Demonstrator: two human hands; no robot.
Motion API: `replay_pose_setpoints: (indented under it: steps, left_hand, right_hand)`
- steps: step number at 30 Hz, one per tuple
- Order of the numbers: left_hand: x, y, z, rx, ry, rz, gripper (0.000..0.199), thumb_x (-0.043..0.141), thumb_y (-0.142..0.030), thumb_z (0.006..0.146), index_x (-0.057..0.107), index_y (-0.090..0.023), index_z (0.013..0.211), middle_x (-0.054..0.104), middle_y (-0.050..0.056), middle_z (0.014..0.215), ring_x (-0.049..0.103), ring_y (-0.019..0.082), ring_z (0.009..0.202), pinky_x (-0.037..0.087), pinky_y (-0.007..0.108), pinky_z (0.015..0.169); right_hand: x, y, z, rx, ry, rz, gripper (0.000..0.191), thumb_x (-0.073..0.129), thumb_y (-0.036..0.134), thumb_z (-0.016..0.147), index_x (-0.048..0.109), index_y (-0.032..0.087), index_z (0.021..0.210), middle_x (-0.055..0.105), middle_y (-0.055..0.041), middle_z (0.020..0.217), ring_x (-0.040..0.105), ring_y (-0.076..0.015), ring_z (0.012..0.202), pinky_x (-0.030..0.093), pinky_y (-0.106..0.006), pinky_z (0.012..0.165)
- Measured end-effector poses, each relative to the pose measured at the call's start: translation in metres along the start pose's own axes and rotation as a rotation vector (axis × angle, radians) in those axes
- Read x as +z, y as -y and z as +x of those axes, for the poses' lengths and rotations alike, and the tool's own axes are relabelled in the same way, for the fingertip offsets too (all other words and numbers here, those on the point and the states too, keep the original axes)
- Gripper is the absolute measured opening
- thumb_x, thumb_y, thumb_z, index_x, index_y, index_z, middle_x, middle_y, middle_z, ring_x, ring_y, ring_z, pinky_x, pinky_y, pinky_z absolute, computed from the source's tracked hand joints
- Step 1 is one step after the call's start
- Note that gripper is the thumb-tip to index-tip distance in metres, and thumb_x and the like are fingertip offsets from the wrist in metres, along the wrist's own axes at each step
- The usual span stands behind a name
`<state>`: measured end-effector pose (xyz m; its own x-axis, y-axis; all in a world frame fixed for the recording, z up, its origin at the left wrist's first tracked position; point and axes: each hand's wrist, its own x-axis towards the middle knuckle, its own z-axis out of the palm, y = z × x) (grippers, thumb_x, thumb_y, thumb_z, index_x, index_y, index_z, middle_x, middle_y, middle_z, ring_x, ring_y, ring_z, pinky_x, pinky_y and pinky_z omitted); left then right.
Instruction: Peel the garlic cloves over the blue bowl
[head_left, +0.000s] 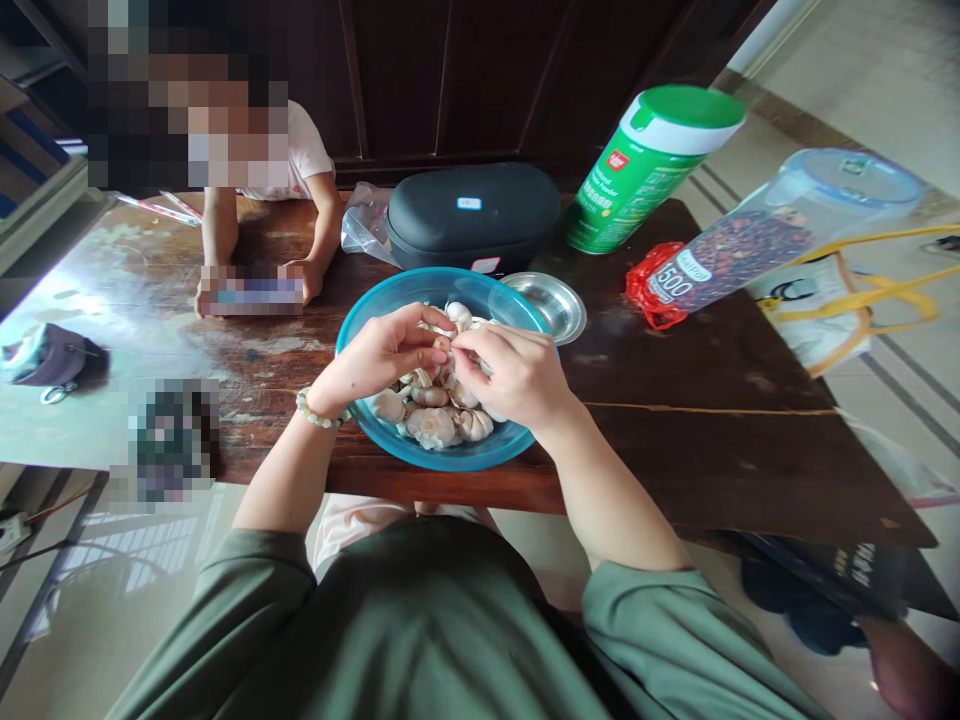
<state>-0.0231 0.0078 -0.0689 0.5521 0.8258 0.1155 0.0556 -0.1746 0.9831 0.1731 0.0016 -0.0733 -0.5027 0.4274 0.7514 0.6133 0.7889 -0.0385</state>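
A blue plastic basin [442,460] full of garlic bulbs [433,428] sits near the table's front edge. Over it, both hands meet at a small garlic clove [443,344]. My left hand [386,350], with a beaded bracelet at the wrist, is closed on the clove between thumb and fingertips. From the other side, my right hand [517,372] pinches at the same clove with thumb and forefinger; its other fingers are curled in. Behind the basin's right rim stands a shallow metal bowl [559,305], partly hidden by the basin.
A black case [472,215] lies behind the basin. Farther right are a green canister [652,165] and a clear container [780,225] on red plastic. At the far left a person holds a phone [255,297]. A small pouch [45,355] lies on the wooden table [675,450].
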Motion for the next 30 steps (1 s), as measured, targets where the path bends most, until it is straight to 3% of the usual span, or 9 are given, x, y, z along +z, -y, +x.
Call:
replay_pose_setpoints:
  steps: [13,20,25,30]
  left_hand:
    - [-0.0014,-0.0007,0.0000,0.061,-0.056,0.121,0.028,0.063,-0.031,0.085,0.063,-0.014,0.107,0.068,0.007,0.103,0.066,0.016,0.093,0.055,0.025,0.081]
    - [-0.0013,-0.0046,-0.0001,0.023,-0.115,-0.013,0.029,0.067,-0.033,0.082,0.061,-0.014,0.104,0.068,0.004,0.090,0.068,0.015,0.084,0.056,0.024,0.074]
    - [-0.0033,-0.0046,0.0009,0.003,-0.098,-0.097,0.031,0.067,-0.034,0.083,0.059,-0.015,0.105,0.067,0.004,0.088,0.070,0.016,0.083,0.057,0.024,0.072]
    - [-0.0042,-0.0035,0.0006,-0.004,-0.066,-0.130,0.030,0.069,-0.032,0.081,0.058,-0.014,0.103,0.067,0.003,0.088,0.069,0.014,0.079,0.056,0.022,0.071]
  right_hand:
    - [0.0006,0.0000,-0.0003,-0.030,0.030,-0.038,0.017,0.051,0.012,0.085,0.055,0.020,0.070,0.063,0.0015,0.060,0.057,-0.0120,0.054,0.043,-0.025,0.054]
    - [0.0012,0.0003,-0.0008,-0.039,0.063,-0.050,0.018,0.051,0.013,0.085,0.056,0.020,0.070,0.061,0.0021,0.059,0.057,-0.0121,0.054,0.043,-0.025,0.054]
    - [0.0014,-0.0006,-0.0016,0.029,0.024,0.015,0.004,0.055,0.017,0.085,0.059,0.019,0.085,0.071,-0.0002,0.074,0.065,-0.0137,0.064,0.048,-0.025,0.060]
    - [0.0014,-0.0009,-0.0011,0.023,-0.029,0.019,0.008,0.057,0.017,0.086,0.058,0.019,0.093,0.074,-0.0007,0.082,0.068,-0.0143,0.068,0.050,-0.025,0.063]
